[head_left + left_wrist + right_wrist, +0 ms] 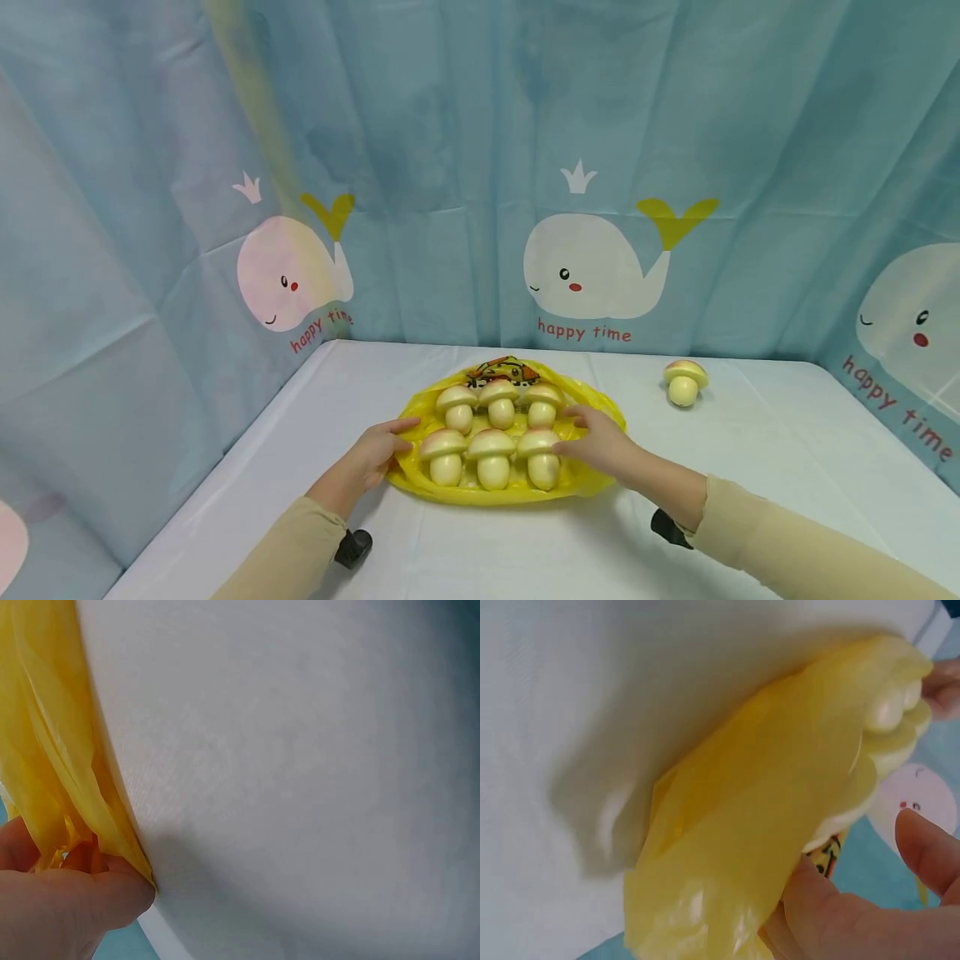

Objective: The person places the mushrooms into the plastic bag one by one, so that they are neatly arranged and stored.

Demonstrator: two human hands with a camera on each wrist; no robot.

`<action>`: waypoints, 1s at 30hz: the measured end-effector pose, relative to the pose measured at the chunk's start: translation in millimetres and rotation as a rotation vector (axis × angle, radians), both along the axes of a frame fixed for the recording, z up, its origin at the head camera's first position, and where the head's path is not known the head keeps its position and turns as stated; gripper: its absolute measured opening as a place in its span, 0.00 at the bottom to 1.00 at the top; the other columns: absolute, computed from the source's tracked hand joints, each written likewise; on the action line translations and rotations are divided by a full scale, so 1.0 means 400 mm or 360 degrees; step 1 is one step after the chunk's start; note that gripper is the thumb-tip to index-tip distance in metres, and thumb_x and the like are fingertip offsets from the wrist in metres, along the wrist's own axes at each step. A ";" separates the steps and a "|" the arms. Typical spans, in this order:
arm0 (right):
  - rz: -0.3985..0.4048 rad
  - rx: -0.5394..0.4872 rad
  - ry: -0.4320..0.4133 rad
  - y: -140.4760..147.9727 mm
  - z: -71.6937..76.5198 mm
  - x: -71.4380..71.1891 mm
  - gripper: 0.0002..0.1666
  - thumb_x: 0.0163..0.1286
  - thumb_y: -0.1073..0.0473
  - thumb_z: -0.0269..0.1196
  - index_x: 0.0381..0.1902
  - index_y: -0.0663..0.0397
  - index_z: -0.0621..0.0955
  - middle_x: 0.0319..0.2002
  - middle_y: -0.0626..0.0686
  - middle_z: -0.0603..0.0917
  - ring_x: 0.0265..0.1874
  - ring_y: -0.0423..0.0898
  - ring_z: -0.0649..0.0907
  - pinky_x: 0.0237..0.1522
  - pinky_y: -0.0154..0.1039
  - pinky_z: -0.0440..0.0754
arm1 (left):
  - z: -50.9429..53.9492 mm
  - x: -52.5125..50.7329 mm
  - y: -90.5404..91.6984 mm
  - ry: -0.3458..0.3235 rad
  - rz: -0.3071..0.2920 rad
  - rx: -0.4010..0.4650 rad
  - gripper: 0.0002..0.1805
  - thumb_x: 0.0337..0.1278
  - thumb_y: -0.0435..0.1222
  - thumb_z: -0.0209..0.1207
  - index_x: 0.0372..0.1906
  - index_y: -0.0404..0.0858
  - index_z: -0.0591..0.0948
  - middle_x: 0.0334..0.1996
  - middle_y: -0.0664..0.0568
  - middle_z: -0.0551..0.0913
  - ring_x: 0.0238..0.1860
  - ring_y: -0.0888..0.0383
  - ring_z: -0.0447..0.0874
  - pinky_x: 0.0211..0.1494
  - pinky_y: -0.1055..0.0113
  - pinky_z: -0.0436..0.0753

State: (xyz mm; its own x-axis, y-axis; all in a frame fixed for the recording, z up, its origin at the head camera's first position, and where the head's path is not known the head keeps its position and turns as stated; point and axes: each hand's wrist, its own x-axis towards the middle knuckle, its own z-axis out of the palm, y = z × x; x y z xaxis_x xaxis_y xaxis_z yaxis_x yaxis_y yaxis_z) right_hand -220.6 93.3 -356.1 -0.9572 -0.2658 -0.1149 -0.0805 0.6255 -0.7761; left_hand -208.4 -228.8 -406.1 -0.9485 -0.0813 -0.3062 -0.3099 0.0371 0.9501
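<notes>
A yellow plastic bag [495, 497] lies spread on the table, with several toy mushrooms [492, 458] in two rows on it. My left hand [375, 450] pinches the bag's left edge; in the left wrist view, thumb and fingers [124, 892] close on the crumpled plastic [52, 735]. My right hand [607, 446] reaches over the bag's right side, beside the nearest mushrooms. In the right wrist view its thumb [922, 840] stands apart while another finger touches the plastic. The other fingers are partly hidden behind the bag.
One more toy mushroom [684, 383] stands at the back right of the white table [780, 450], outside the bag. A blue curtain [450, 167] printed with whales hangs behind and beside the table.
</notes>
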 end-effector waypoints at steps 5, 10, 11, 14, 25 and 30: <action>-0.0040 -0.0063 -0.0056 0.028 0.009 -0.006 0.36 0.62 0.61 0.67 0.65 0.68 0.68 0.61 0.71 0.71 0.57 0.64 0.73 0.55 0.54 0.75 | 0.000 -0.003 0.000 -0.0001 -0.0001 -0.0006 0.28 0.62 0.19 0.43 0.69 0.28 0.66 0.70 0.29 0.56 0.66 0.38 0.61 0.65 0.48 0.68; -0.0074 -0.0103 -0.0099 0.045 0.015 -0.007 0.35 0.64 0.63 0.65 0.65 0.69 0.67 0.61 0.71 0.71 0.55 0.61 0.76 0.52 0.51 0.79 | 0.000 -0.003 0.000 -0.0013 0.0005 -0.0002 0.29 0.62 0.19 0.43 0.69 0.28 0.65 0.70 0.29 0.55 0.66 0.38 0.61 0.65 0.48 0.68; -0.0080 -0.0119 -0.0104 0.047 0.017 -0.007 0.34 0.65 0.63 0.65 0.65 0.69 0.67 0.61 0.71 0.71 0.55 0.61 0.75 0.52 0.51 0.79 | 0.000 -0.003 0.000 -0.0017 0.0005 0.0000 0.29 0.62 0.19 0.43 0.69 0.28 0.65 0.70 0.29 0.55 0.66 0.39 0.61 0.65 0.48 0.68; -0.0089 -0.0190 -0.0113 0.055 0.023 -0.006 0.32 0.66 0.65 0.63 0.64 0.70 0.67 0.61 0.72 0.70 0.56 0.63 0.75 0.52 0.50 0.79 | -0.001 -0.003 -0.001 -0.0026 0.0012 0.0001 0.29 0.63 0.19 0.43 0.69 0.29 0.65 0.70 0.30 0.54 0.66 0.39 0.61 0.65 0.48 0.68; -0.0164 -0.0406 -0.0028 0.111 0.054 -0.019 0.26 0.69 0.67 0.58 0.62 0.73 0.68 0.52 0.69 0.76 0.43 0.53 0.82 0.44 0.45 0.82 | 0.001 0.001 0.000 -0.0017 0.0022 0.0007 0.28 0.62 0.19 0.43 0.69 0.28 0.65 0.69 0.29 0.56 0.64 0.39 0.64 0.64 0.48 0.69; -0.0236 -0.0391 0.0027 0.147 0.059 -0.035 0.26 0.71 0.64 0.56 0.63 0.72 0.67 0.52 0.67 0.76 0.45 0.55 0.81 0.43 0.44 0.82 | 0.005 0.000 0.001 -0.0028 0.0022 0.0014 0.28 0.63 0.19 0.44 0.69 0.28 0.66 0.69 0.29 0.57 0.64 0.39 0.64 0.64 0.49 0.69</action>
